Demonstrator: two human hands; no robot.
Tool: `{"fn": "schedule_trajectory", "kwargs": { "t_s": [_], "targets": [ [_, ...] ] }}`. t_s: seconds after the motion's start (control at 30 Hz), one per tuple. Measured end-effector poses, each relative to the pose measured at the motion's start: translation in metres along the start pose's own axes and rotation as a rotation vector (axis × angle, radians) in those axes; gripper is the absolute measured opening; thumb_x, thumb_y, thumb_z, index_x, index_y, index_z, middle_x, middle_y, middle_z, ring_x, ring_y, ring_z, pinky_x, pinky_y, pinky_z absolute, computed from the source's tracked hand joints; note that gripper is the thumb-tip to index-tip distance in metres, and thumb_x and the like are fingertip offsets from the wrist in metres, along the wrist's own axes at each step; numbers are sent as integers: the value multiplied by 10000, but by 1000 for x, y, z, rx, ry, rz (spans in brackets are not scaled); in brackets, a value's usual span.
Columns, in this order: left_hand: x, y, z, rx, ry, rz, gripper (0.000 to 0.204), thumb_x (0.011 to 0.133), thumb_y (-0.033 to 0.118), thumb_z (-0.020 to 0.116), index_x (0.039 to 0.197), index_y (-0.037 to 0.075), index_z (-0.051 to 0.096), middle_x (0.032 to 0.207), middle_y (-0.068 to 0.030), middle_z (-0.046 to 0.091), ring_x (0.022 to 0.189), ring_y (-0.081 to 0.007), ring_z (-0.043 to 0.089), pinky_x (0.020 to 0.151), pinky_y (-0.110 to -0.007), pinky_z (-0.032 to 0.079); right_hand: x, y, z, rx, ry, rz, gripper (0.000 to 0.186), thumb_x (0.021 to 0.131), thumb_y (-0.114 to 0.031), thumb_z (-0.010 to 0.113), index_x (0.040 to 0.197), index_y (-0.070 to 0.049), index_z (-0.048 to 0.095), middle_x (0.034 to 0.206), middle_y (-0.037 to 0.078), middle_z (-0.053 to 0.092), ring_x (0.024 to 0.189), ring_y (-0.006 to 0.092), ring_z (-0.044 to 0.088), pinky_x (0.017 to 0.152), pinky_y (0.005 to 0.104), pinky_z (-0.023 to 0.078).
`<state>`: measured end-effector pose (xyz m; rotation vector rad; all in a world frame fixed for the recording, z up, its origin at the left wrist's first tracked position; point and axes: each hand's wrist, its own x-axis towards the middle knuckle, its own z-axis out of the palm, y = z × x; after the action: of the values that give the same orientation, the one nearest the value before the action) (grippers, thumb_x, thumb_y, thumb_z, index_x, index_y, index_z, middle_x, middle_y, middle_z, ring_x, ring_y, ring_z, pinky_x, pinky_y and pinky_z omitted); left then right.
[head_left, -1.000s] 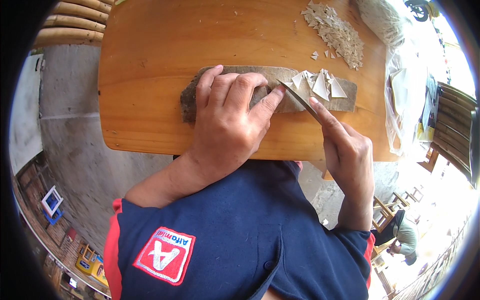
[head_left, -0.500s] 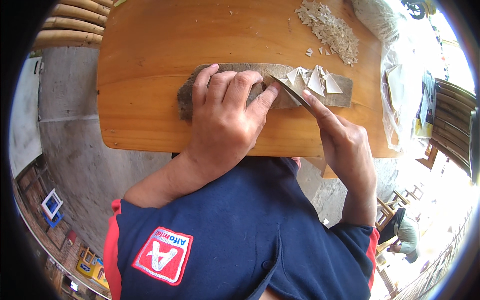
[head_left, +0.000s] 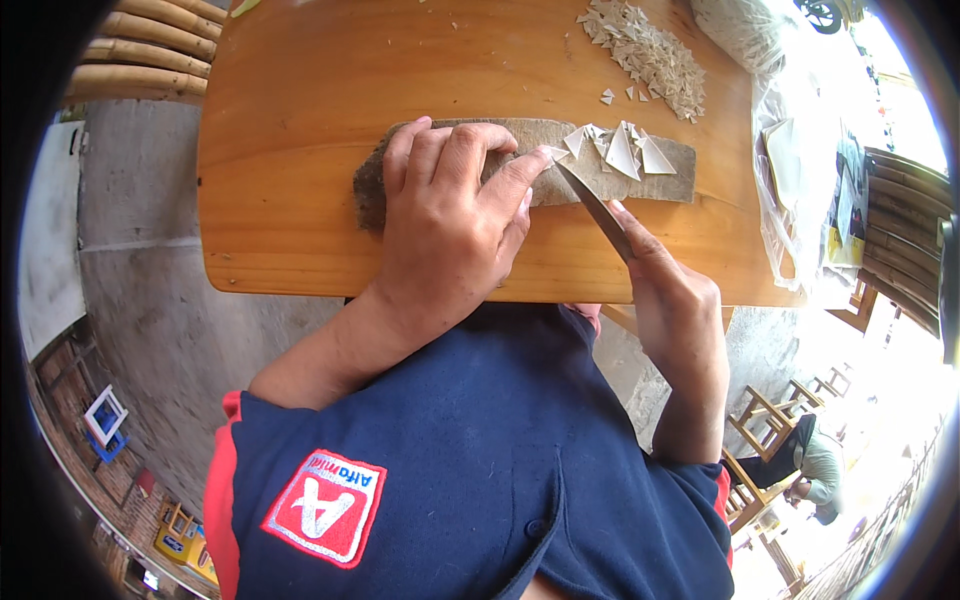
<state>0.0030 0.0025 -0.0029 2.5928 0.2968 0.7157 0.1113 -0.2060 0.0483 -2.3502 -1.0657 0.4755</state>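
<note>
A worn wooden board [head_left: 520, 135] lies on the table near its front edge. My left hand [head_left: 445, 225] rests over the board's left half, fingers bent and closed. At its forward fingertip a small thin white piece [head_left: 557, 153] is pinched against the board. My right hand [head_left: 675, 295] grips a dark-bladed knife [head_left: 600, 212], its handle hidden in the palm. The blade slants up and left, its tip by the pinched piece and my left fingertips. Several thin white triangular pieces [head_left: 622, 153] lie on the board's right part, just beyond the blade.
A heap of small white cut pieces [head_left: 655, 60] lies at the far right of the wooden table [head_left: 330, 85]. Beside it stand a filled plastic bag [head_left: 740, 30] and a clear bag [head_left: 785, 185] with flat white sheets. Another person [head_left: 820, 465] is at lower right, among wooden stools [head_left: 765, 420].
The knife and my right hand have shifted slightly left and down, the blade turning steeper. A small white piece now shows at my left fingertip.
</note>
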Motion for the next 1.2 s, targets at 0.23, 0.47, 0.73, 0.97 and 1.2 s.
{"fn": "schedule_trajectory", "kwargs": {
  "t_s": [0.23,0.47,0.73,0.97,1.2],
  "targets": [
    [-2,-2,-3,8,-3,57,358,850,89,737,1204,140,762,1115,-66,628,1041,-284,587,1069,-542,418,3,-6,-2,-15,-2,36,551,935,61,618,1439,-164,633,871,191,702,679,294,697,661,381,551],
    [9,-1,-5,-19,-50,21,356,854,103,748,1208,137,761,1081,-69,609,988,-279,573,1065,-525,414,0,-18,-1,33,37,91,532,959,75,588,1452,-121,629,826,172,665,647,177,585,678,292,529],
    [8,-1,-5,-15,-59,17,340,857,126,768,1197,135,762,1084,-56,602,988,-265,568,1072,-552,408,-4,-33,11,77,7,133,628,922,92,561,1525,-73,501,816,233,664,723,382,698,662,465,543],
    [7,-2,-5,3,-66,39,336,856,141,776,1191,166,765,1114,-55,589,1002,-258,557,1071,-557,408,-1,-36,17,50,11,111,643,911,90,570,1530,-66,488,796,234,662,700,379,693,636,469,544],
    [6,0,-4,52,-75,39,345,862,160,772,1206,178,756,1131,-66,584,1026,-270,561,1070,-564,401,0,-44,20,56,19,179,549,989,46,533,1514,-116,539,861,260,683,686,352,700,687,420,557]
  ]
}}
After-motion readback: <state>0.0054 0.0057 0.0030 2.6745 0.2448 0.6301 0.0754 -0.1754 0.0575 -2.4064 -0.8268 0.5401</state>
